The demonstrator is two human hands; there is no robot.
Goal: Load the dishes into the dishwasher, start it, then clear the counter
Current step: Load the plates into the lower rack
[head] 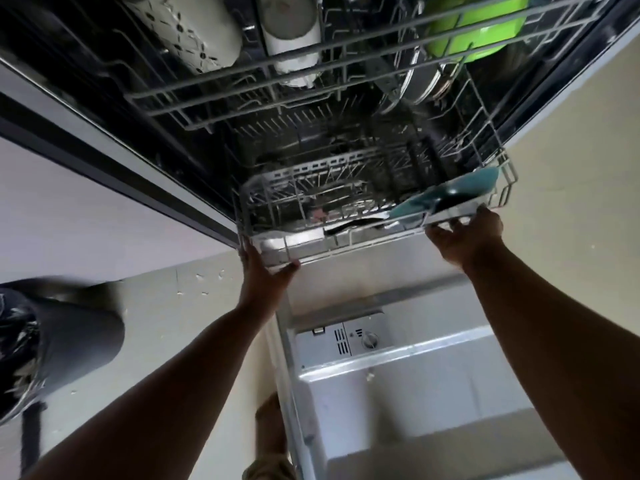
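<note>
Hands first: I have my left hand (pixel 265 271) on the front rail of the lower rack (pixel 346 216) near its left corner, fingers curled over the wire with the thumb out to the right along the rail. My right hand (pixel 464 237) sits at the right front corner, fingers hooked over the rim and pressed close together. Both grip the rack itself, not a dish.

The dishwasher fills the upper half of the frame, its door (pixel 398 375) dropped flat in the lower centre with the detergent dispenser (pixel 346 341) facing up. In the lower rack I can make out a teal plate (pixel 450 195) at the right front, lying tilted against the wires, and something dark and flat near the middle that I cannot identify. The upper rack (pixel 294 74) at the top of the frame carries a patterned white cup (pixel 194 32), a plain white cup (pixel 291 32), a green plastic container (pixel 478 26) and a steel pot or lid to its left.

I judge loading to be well along, perhaps close to finished: both racks hold items and my grip suits sliding the lower rack. Closing the door, starting the machine and clearing the counter all seem left to do. The counter is out of view, so I cannot tell what remains on it.

The floor is pale and plain. A dark bin with a black liner (pixel 52 341) stands at the lower left, and a foot shows beside the door's left edge.
</note>
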